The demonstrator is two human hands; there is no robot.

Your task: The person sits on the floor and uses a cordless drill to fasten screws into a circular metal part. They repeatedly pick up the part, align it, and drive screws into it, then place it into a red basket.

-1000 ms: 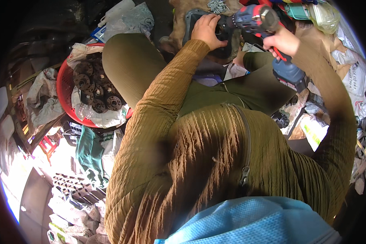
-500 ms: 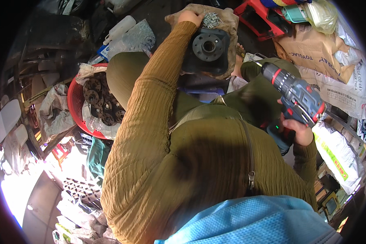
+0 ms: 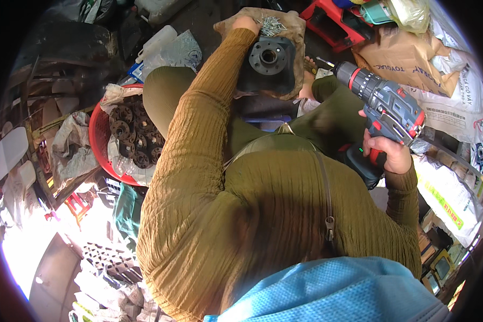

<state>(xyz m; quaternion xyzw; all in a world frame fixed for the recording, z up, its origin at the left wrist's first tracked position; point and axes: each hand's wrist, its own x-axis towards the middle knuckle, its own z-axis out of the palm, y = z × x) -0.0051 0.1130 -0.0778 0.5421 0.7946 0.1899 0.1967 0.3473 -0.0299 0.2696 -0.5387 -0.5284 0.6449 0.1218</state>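
My right hand (image 3: pixel 390 154) is wrapped round the red-and-black handle of a cordless drill (image 3: pixel 387 102). The drill rests above my thigh, its bit pointing up and left toward the work. At the far side my left hand (image 3: pixel 247 24) is curled beside a small pile of silvery screws (image 3: pixel 272 26); its fingertips and anything in them are hidden. Just nearer than the pile, a round grey metal flange (image 3: pixel 259 63) with a central hub and several holes lies on a dark block (image 3: pixel 287 80). Block and screws are on a brown paper-like sheet (image 3: pixel 222 24).
To my left a red plastic basket (image 3: pixel 97 140) holds several dark metal flanges (image 3: pixel 124 129). A plastic bag (image 3: pixel 180 51) lies beyond my left knee. A red plastic stool-like frame (image 3: pixel 333 24) stands at the far right, near brown paper sacks (image 3: pixel 400 59) and white sacks (image 3: pixel 448 201).
My right hand has raised the drill slightly and shifted it left, its tip now farther up. My left hand stays by the screws, having moved slightly left in the picture.
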